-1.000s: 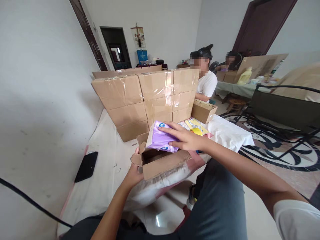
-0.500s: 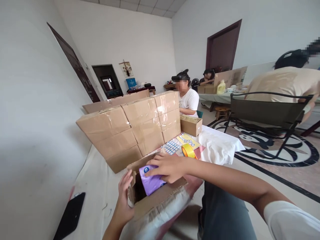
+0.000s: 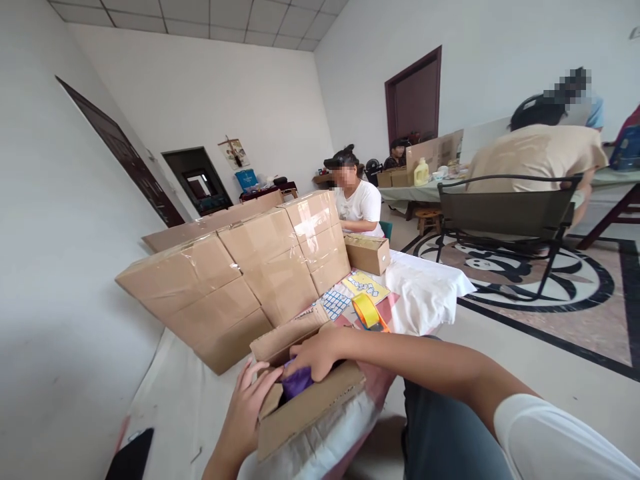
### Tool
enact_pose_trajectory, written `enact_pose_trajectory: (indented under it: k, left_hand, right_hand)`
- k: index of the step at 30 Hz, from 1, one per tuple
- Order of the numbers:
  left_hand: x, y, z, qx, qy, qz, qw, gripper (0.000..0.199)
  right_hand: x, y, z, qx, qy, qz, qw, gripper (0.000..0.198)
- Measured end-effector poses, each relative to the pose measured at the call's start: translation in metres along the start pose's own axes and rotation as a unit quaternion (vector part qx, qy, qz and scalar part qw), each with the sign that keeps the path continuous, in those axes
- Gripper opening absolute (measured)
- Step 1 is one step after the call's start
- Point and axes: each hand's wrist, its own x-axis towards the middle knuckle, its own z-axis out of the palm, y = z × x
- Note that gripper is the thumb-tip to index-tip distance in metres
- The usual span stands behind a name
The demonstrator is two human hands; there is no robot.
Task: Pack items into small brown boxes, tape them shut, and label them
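Note:
An opened cardboard box (image 3: 313,408) stands at the near end of the table, its flaps raised. Deep inside it lies a shiny purple plastic packet (image 3: 299,383), mostly covered by the box walls and my fingers. My right hand (image 3: 319,353) reaches in from the right, its fingers bent down and closed on the packet. At the box's left end, my left hand (image 3: 250,397) grips the edge, fingers laid over the short flap and pointing toward the packet. Just beyond the box sits a roll of yellow tape (image 3: 366,311) on an orange dispenser.
Taped cartons (image 3: 240,273) form a stacked wall behind the box. One long carton (image 3: 367,253) lies at the wall's right end, near patterned sheets (image 3: 367,284). A person (image 3: 363,200) in white sits across the table. A dark flat object (image 3: 131,457) lies lower left.
My right hand has pushed the purple packet lower into the box. My left fingers have moved inward over the end flap. The side flaps stand more raised, and the view has shifted right.

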Motion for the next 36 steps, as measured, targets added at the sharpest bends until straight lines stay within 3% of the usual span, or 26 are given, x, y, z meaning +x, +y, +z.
enact_pose_trajectory:
  k: [6,9,11,13,15,17,19,22,25,29,33,36]
  left_hand:
    - [0.005,0.008,-0.012,-0.005,-0.065,0.006,0.998,0.064]
    - [0.004,0.008,-0.009,0.021,-0.033,0.025,0.999,0.058]
    - [0.0,0.007,-0.002,0.04,-0.002,0.019,0.999,0.053]
    - [-0.007,0.004,0.007,0.053,0.033,-0.001,0.998,0.05]
    - [-0.015,0.002,0.016,0.057,0.071,-0.017,0.996,0.049]
    - [-0.021,0.002,0.022,0.06,0.105,-0.028,0.992,0.047]
    - [-0.024,0.003,0.025,0.074,0.137,-0.039,0.987,0.041]
    - [-0.022,0.004,0.023,0.075,0.14,-0.023,0.987,0.035]
    - [-0.019,0.004,0.022,0.013,0.109,-0.006,0.994,0.037]
    - [-0.027,0.0,0.026,-0.057,0.112,-0.044,0.991,0.05]
    - [-0.036,-0.002,0.027,-0.088,0.099,-0.02,0.991,0.051]
    - [-0.035,0.002,0.025,-0.105,0.108,-0.037,0.988,0.056]
  right_hand:
    - [0.001,-0.001,0.017,-0.009,0.014,0.048,0.999,0.046]
    - [-0.021,-0.02,0.02,-0.067,0.168,0.073,0.981,0.028]
    - [-0.042,-0.031,0.018,-0.081,0.33,0.082,0.937,0.024]
    - [-0.064,-0.032,0.016,-0.054,0.469,0.101,0.876,0.026]
    - [-0.081,-0.023,0.019,0.004,0.554,0.122,0.824,0.03]
    - [-0.09,-0.005,0.027,0.095,0.589,0.129,0.792,0.038]
    - [-0.092,0.014,0.039,0.197,0.577,0.137,0.781,0.049]
    - [-0.087,0.027,0.057,0.303,0.503,0.152,0.795,0.072]
    - [-0.082,0.021,0.065,0.352,0.432,0.136,0.819,0.069]
    - [-0.085,-0.001,0.059,0.33,0.372,0.127,0.858,0.055]
    - [-0.094,-0.018,0.046,0.269,0.34,0.101,0.895,0.046]
    - [-0.094,-0.018,0.046,0.236,0.347,0.109,0.901,0.051]
